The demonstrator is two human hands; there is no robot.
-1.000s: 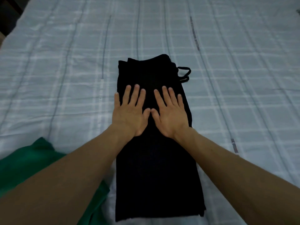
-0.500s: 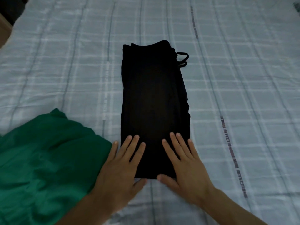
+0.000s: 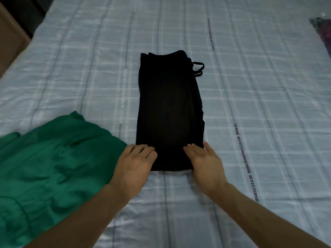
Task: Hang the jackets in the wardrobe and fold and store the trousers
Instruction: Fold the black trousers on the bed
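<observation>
Both hands have slid from the middle of the black trousers down to the near end, and their fingers, flat and straight half a second ago, now curl over the corners of that edge. Largest in view is the bed sheet, pale blue with a check pattern, under everything. A crumpled green garment lies on it just beside the left hand's outer side. The trousers lie folded into a long narrow strip running away from the grip, drawstring loops poking out at the far right corner. The left hand grips the near left corner, fingers bent onto the cloth; the right hand grips the near right corner the same way, thumb hidden.
</observation>
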